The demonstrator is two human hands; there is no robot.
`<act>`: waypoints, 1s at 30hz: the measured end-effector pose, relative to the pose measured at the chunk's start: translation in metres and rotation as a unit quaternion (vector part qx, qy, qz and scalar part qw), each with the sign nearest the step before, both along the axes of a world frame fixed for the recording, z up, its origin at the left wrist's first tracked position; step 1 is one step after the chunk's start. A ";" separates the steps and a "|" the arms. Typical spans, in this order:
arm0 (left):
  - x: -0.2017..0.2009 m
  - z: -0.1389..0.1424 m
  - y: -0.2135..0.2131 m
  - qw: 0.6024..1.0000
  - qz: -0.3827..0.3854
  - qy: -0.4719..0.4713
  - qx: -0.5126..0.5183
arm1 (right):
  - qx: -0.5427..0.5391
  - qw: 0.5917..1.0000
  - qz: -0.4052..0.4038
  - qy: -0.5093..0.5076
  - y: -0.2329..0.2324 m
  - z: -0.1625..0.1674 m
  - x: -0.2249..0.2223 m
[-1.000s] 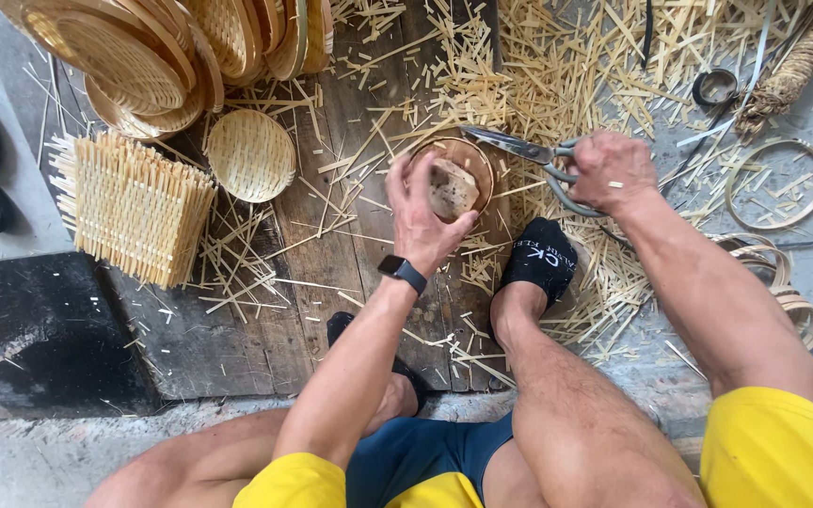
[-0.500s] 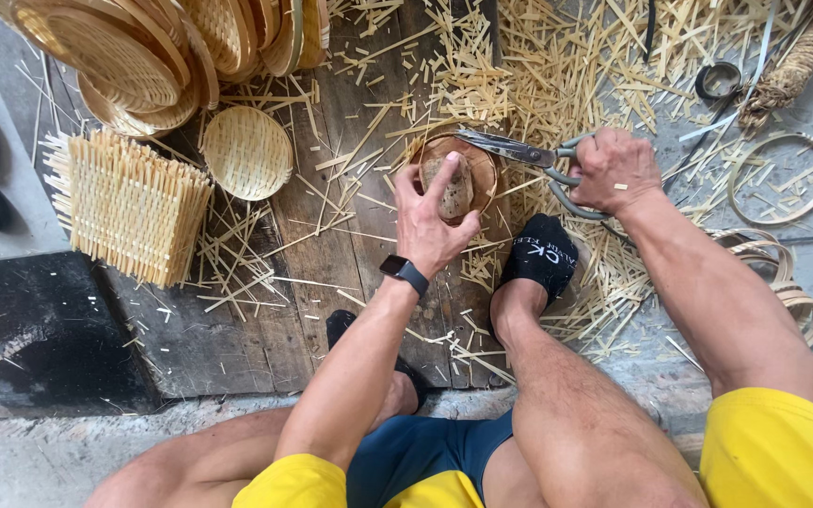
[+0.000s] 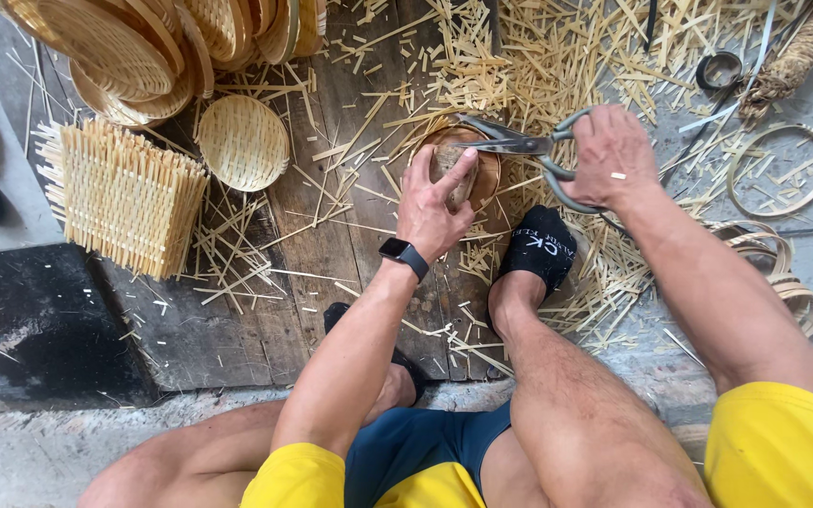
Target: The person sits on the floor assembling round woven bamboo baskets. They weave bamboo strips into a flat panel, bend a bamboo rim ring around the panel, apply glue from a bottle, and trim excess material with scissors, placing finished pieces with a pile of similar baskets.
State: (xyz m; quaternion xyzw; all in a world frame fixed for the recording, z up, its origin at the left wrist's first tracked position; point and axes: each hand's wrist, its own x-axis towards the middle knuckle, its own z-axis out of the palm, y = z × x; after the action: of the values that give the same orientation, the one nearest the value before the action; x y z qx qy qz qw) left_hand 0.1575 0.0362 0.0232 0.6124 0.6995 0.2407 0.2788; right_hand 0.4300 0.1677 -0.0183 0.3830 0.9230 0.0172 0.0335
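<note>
The left hand (image 3: 433,212), with a black watch (image 3: 404,257) at the wrist, is closed over a small round woven bamboo basket (image 3: 463,169) that sits on the dark wooden plank floor (image 3: 331,245), fingers curled on the near rim and the thumb pressing against the pale inside of it. The right hand (image 3: 612,155) is wrapped through the loop handles of a pair of large grey metal shears (image 3: 519,150), whose blades lie nearly closed across the far rim of the basket, tips pointing to the left. Just below the basket a foot in a black sock (image 3: 540,246) rests on a litter of pale bamboo offcuts (image 3: 557,66) (they cover most of the floor around the work). To the left, well apart from the hands, a finished small round woven tray (image 3: 243,142) lies flat, beside a square mat of loose-ended bamboo strips (image 3: 124,198), and a stack of larger woven trays (image 3: 143,42) leans at the top left. At the right, thin bamboo hoops (image 3: 781,169) lie on the grey concrete.
</note>
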 end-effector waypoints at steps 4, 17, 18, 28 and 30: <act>0.000 0.001 -0.003 1.000 0.022 -0.015 0.015 | -0.098 0.993 -0.035 -0.049 -0.003 -0.008 0.003; 0.001 -0.004 -0.011 0.997 0.070 -0.015 0.000 | -0.104 0.992 -0.042 -0.052 -0.004 -0.020 -0.005; 0.006 -0.002 -0.013 0.995 0.101 0.024 -0.011 | -0.141 0.985 -0.051 -0.084 -0.002 -0.020 0.000; 0.014 0.009 -0.003 0.998 0.035 0.025 0.037 | 0.033 0.999 0.016 0.033 -0.003 -0.001 -0.012; 0.011 0.012 -0.002 0.999 0.030 0.013 0.028 | -0.005 1.000 0.005 -0.014 0.001 -0.007 -0.012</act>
State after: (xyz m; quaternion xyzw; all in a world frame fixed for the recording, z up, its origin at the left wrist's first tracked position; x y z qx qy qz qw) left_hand 0.1680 0.0342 0.0353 0.6016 0.7140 0.2605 0.2457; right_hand 0.4177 0.1687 -0.0257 0.3777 0.9245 0.0178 0.0483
